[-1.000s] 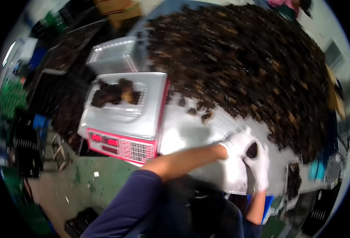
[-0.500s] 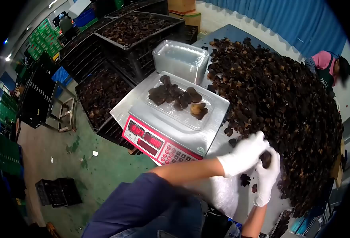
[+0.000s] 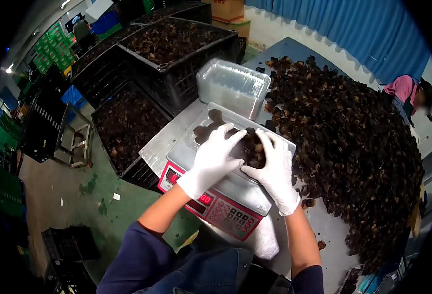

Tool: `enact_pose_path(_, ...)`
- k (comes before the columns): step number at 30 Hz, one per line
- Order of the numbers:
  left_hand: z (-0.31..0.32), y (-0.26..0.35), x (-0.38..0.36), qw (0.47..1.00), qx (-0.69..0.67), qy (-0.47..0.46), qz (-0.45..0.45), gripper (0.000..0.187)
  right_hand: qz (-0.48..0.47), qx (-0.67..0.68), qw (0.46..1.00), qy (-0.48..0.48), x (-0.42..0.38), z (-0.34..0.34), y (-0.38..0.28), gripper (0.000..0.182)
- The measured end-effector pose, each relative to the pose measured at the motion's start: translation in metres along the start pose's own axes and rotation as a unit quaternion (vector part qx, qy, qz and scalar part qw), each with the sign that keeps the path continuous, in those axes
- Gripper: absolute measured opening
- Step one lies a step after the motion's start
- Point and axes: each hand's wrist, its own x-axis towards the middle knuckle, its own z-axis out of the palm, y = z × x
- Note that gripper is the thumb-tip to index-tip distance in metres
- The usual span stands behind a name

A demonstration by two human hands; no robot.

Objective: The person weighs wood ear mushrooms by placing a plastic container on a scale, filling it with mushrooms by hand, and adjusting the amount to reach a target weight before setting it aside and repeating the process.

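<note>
Both my hands wear white gloves and are over a clear plastic tray on a weighing scale with a red keypad panel. My left hand curves round the near-left side of dark wood ear mushrooms in the tray. From the right, my right hand cups the same clump, thumb towards the left one. My fingers hide part of the mushrooms, and my left hand and wrist partly cover the red display.
A stack of clear trays stands behind the scale. To the right, a large heap of wood ears covers the table. Black crates of them stand at the left. A person in pink is at the far right.
My hands have moved left from the heap's edge to the tray on the scale. The dark piece they held is now out of distinct view among the mushrooms there.
</note>
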Motion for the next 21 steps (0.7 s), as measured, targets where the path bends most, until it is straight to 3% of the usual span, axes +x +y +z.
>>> enact_pose_path(1,0.000,0.001,-0.002,1.000,0.015,0.022,0.011,0.066,-0.020,-0.041,0.999,0.020,-0.001,-0.008,-0.002,0.093)
enact_pose_path(3,0.000,0.003,-0.005,0.999,0.015,0.028,0.007,0.089,-0.007,0.026,0.999,0.043,-0.006,-0.014,0.003,0.101)
enact_pose_path(7,0.012,0.006,-0.010,0.994,0.070,0.081,-0.002,0.103,0.014,0.081,0.995,0.058,-0.012,-0.012,0.005,0.103)
enact_pose_path(10,0.018,0.008,-0.012,0.993,0.082,0.082,0.004,0.095,-0.025,0.040,0.998,0.038,-0.010,0.015,0.013,0.089)
enact_pose_path(12,0.023,0.000,-0.014,0.996,0.060,0.069,0.021,0.097,-0.068,-0.074,0.995,-0.002,-0.014,0.020,0.008,0.081)
enact_pose_path(16,0.008,0.007,-0.017,0.997,0.056,0.044,0.009,0.106,-0.046,0.251,0.963,0.089,-0.010,0.012,0.024,0.067)
enact_pose_path(17,0.001,0.010,-0.018,0.998,0.051,0.035,-0.007,0.108,0.015,0.420,0.899,0.127,-0.013,0.009,0.018,0.065)
enact_pose_path(18,-0.006,0.013,-0.018,0.998,0.046,0.026,-0.021,0.111,0.076,0.572,0.801,0.161,-0.014,0.003,0.009,0.065)
enact_pose_path(21,-0.023,0.005,-0.020,0.997,-0.007,0.052,-0.054,0.105,0.088,0.512,0.823,0.232,-0.015,-0.011,0.035,0.052)
